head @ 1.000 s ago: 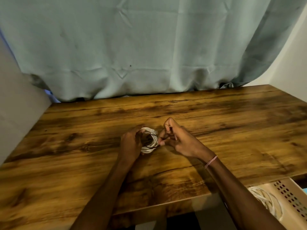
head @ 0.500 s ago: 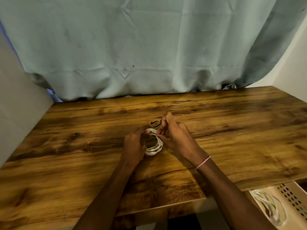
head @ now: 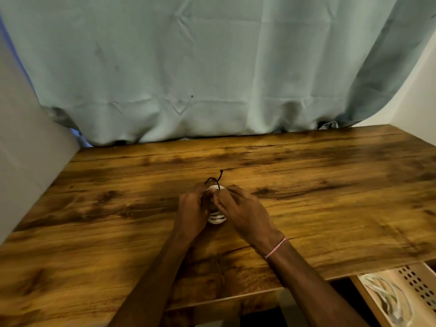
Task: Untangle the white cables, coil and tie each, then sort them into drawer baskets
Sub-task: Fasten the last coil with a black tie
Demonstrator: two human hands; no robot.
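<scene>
Your left hand is curled round the white cable coil so it can't spring open. Right hand fingers pinch the black tie on top, likely to cinch it.

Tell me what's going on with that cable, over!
Left hand grips the white cable coil. Right hand pinches the black tie at its top, ends sticking up. Another cable lies in the drawer basket. Nothing blocking the hands.
</scene>
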